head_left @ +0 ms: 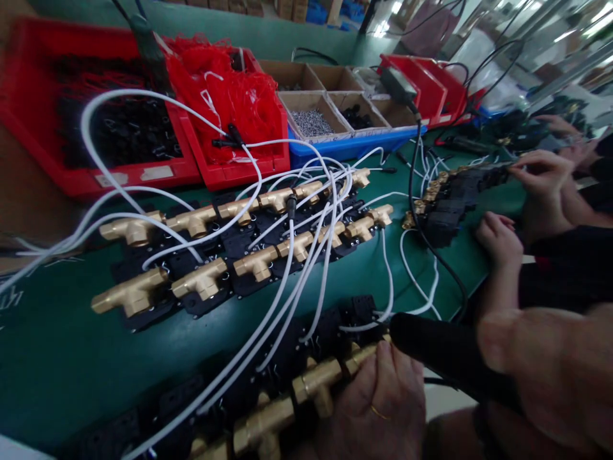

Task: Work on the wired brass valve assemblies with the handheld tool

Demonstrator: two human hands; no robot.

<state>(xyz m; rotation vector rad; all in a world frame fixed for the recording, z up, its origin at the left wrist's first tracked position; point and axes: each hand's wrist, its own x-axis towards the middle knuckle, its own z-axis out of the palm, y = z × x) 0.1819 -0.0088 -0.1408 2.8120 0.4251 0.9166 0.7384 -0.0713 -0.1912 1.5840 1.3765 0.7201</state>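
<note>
My left hand [383, 396] is in the lower middle, its fingers closed against a brass tee fitting [361, 359] at the far end of the nearest row. Large and blurred at lower right, my right hand [546, 370] is wrapped round a black cylindrical tool [440, 342]. The tool's blunt end lies just above my left fingers; its exact kind is unclear. Other brass tees [316, 380] on black housings [330, 326] continue toward me, with white cables arching over them. Part of the near row is hidden by my left hand.
Two more rows of brass tees [198, 279] on black housings lie on the green table [52, 358]. Red bins [158, 172] and a blue tray [311, 153] of small parts stand behind. A black cord [438, 249] hangs across. A co-worker's hands [502, 239] are at right.
</note>
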